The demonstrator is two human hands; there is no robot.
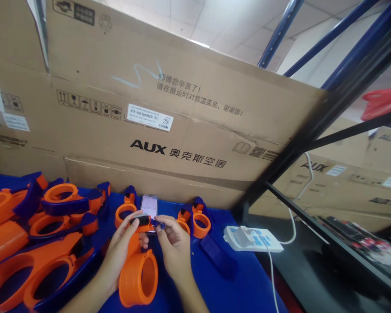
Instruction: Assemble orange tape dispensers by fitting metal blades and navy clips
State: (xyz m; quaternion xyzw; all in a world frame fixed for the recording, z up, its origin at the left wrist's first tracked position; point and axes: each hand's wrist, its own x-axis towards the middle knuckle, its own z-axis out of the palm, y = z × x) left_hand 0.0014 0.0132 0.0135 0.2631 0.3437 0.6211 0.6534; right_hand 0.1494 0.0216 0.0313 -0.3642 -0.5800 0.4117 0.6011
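My left hand [125, 243] is closed around the upper arm of an orange plastic tape dispenser [138, 278], whose round ring hangs down below. A black piece [140, 221] shows on the dispenser's upper end under my left thumb. My right hand [174, 243] pinches a small dark blue part [158, 224] against that end of the dispenser. Whether the blue part is attached there, I cannot tell. Just behind my hands, a phone [149, 206] with a timer on its screen leans or lies near the box.
Several orange and blue tape dispensers [61, 193] are piled on the blue table [211, 274] at left. Another dispenser [201, 224] and a loose blue piece [218, 256] lie at right, near a white power strip [252, 239]. A large cardboard box [182, 139] stands behind; a dark shelf post [299, 134] rises at right.
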